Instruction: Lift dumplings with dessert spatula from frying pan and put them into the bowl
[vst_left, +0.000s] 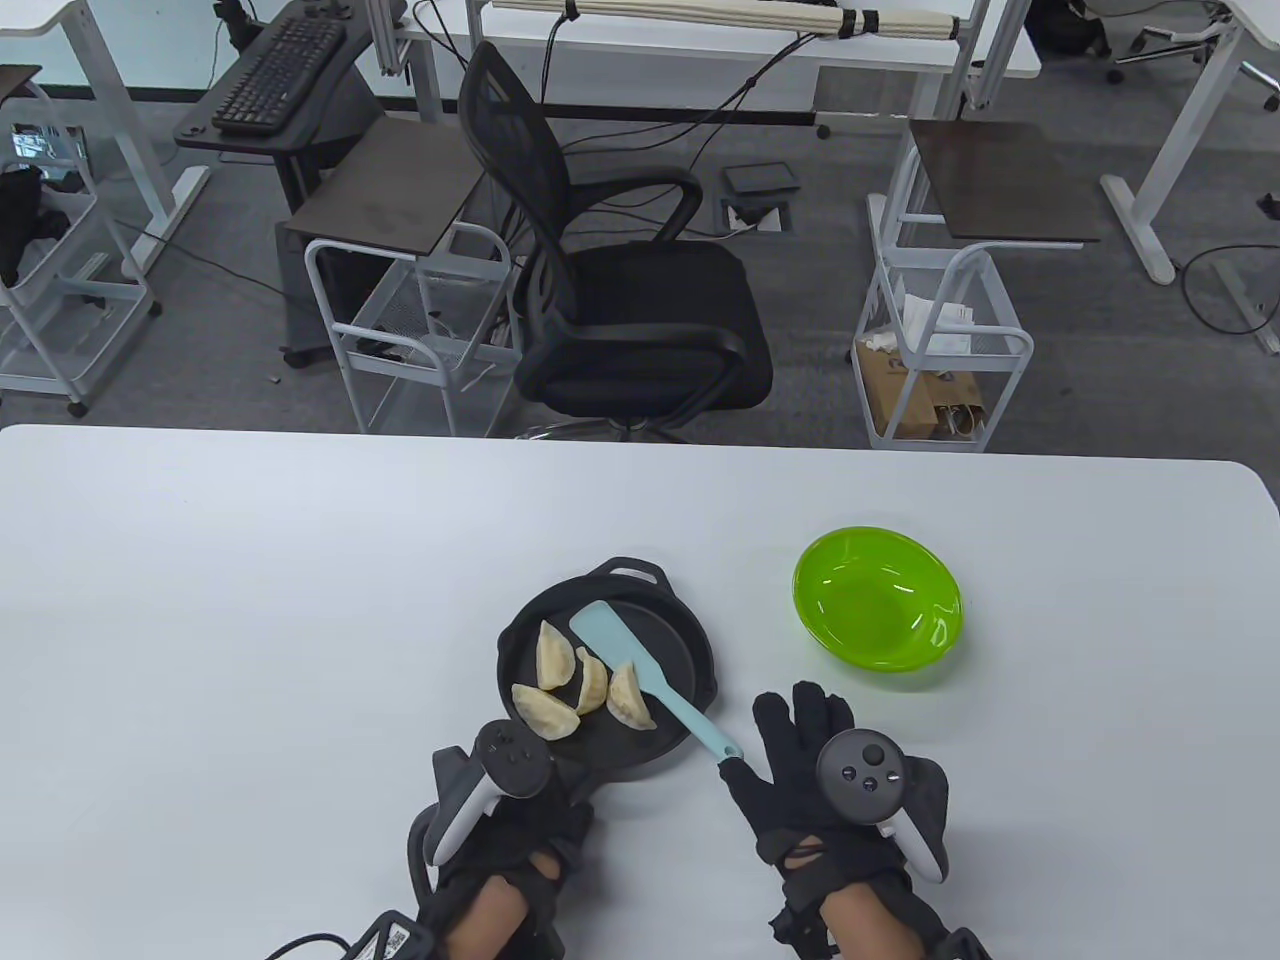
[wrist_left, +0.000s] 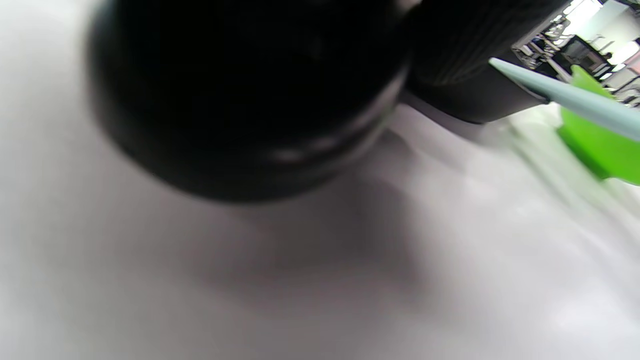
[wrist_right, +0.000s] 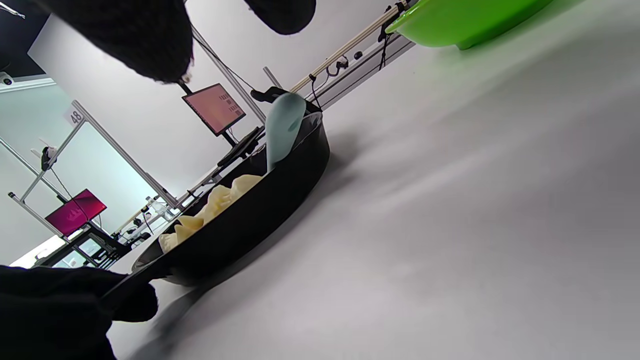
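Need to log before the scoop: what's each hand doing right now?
Left hand: grips the pan handle.
Right hand: open, fingers spread, touching the spatula handle end, not gripping.

Glossy translucent plastic bowl (vst_left: 878, 610), matt black frying pan (vst_left: 690, 668), smooth matt spatula (vst_left: 640, 667).

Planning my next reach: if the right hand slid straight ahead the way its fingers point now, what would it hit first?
Probably nothing soon. The right hand lies with straight fingers aimed up the bare table, between the frying pan and the green bowl. The bowl is closest to that line, but height is unclear.
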